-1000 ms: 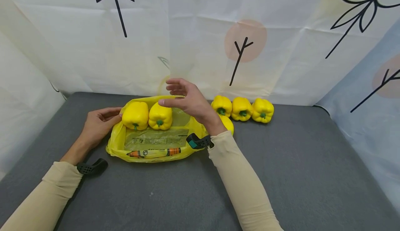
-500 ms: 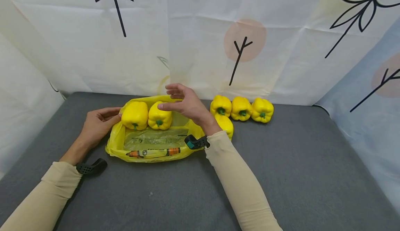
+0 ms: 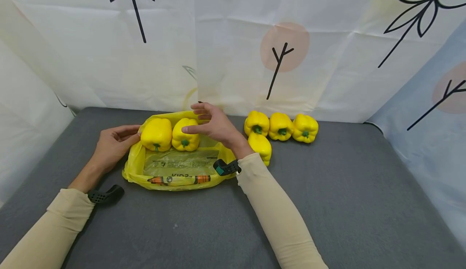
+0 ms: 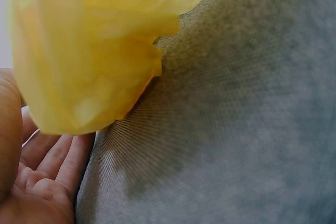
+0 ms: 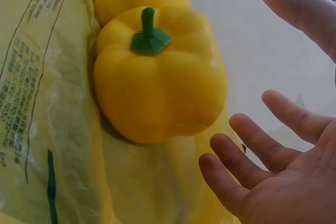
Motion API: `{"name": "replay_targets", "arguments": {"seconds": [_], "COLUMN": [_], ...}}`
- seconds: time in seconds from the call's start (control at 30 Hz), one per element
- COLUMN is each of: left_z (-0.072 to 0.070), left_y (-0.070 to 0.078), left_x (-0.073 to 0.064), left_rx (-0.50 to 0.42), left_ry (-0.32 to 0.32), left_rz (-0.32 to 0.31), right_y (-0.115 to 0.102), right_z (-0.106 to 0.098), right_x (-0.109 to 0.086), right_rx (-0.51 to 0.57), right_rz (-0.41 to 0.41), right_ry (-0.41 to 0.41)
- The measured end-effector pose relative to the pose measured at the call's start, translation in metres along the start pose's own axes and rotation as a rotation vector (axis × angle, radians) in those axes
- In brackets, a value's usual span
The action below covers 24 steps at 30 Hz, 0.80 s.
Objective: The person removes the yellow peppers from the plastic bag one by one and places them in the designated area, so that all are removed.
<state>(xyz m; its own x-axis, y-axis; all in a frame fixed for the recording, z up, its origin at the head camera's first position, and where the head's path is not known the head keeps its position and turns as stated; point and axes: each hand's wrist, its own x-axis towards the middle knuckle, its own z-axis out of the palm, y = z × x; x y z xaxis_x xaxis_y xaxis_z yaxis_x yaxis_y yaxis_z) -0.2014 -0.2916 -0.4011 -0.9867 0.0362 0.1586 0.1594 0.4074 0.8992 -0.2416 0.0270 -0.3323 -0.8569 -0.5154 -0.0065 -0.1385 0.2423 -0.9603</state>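
A yellow plastic bag (image 3: pixel 134 166) lies spread open on the grey table, its rim raised around it. Inside, along the far side, two yellow bell peppers sit side by side: the left pepper (image 3: pixel 156 133) and the right pepper (image 3: pixel 185 135). My left hand (image 3: pixel 114 149) pinches the bag's left rim between thumb and fingers; in the left wrist view yellow plastic covers part of that hand (image 4: pixel 44 182). Over the bag's right half hovers my right hand (image 3: pixel 220 127), fingers spread and holding nothing. The right wrist view shows it apart from the nearer pepper (image 5: pixel 160 82).
Right of the bag, three yellow peppers (image 3: pixel 281 126) stand in a row near the back of the grey table (image 3: pixel 327 204). Another pepper (image 3: pixel 260 148) lies in front of the row's left end. A patterned white cloth (image 3: pixel 225 50) hangs behind.
My right hand has lowered slightly and shifted a little left, so the pepper behind its wrist shows more. The left hand has stayed at the bag's rim.
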Motion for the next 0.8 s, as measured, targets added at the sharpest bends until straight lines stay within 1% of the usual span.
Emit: {"name": "replay_targets", "arguments": {"seconds": [0.3,0.57,0.8], "left_z": [0.0,0.0,0.001], "left_y": [0.0,-0.001,-0.001], "left_x": [0.0,0.001,0.0], "left_rx": [-0.003,0.001,0.003], "left_ry": [0.0,0.001,0.007], "left_rz": [0.005,0.007,0.009], "right_y": [0.009,0.02,0.025], "right_z": [0.005,0.01,0.012], "right_x": [0.003,0.007,0.007], "right_rx": [0.002,0.009,-0.002], "right_rz": [0.015,0.003,-0.004], "right_ry": [0.005,0.032,0.026]}}
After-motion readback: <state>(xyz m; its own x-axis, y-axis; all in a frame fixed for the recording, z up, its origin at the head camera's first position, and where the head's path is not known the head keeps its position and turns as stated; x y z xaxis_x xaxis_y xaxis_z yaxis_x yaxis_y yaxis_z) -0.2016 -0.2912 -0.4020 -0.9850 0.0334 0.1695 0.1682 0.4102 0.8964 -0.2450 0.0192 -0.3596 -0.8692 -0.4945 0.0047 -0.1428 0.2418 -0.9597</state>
